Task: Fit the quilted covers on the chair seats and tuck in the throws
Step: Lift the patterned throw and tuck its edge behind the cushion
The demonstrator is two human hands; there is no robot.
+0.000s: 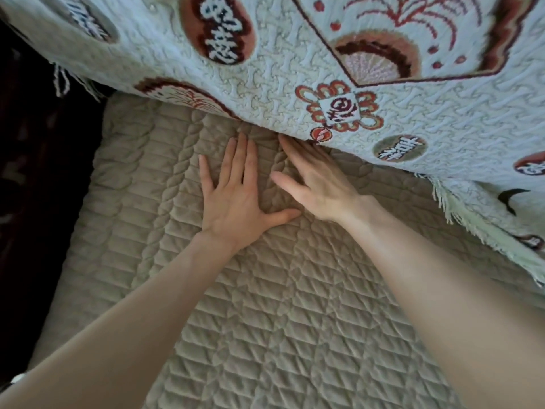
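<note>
1. Far left, the quilted cover (124,202) ran out to the seat's edge beside a dark, unreadable surround. It lay flat over the chair seat, so the fitting looked largely done here.
2. The left hand (236,199) lay palm-down on the cover, its fingers (240,160) straight and fanned wide, holding nothing. My read: it was pinning the quilting so nothing crept while the crease was worked.
3. Just beside it, the right hand (318,184) was flat too, gripping nothing. Its straight fingertips sat at, and partly under, the throw's hem, probably pushing fabric into the gap where seat met back.
4. The throw (295,69), pale with red-brown motifs, draped down the back and overlapped the cover's rear edge.
5. Far right, its fringe (472,225) lay loose over the cover, not yet tucked.
</note>
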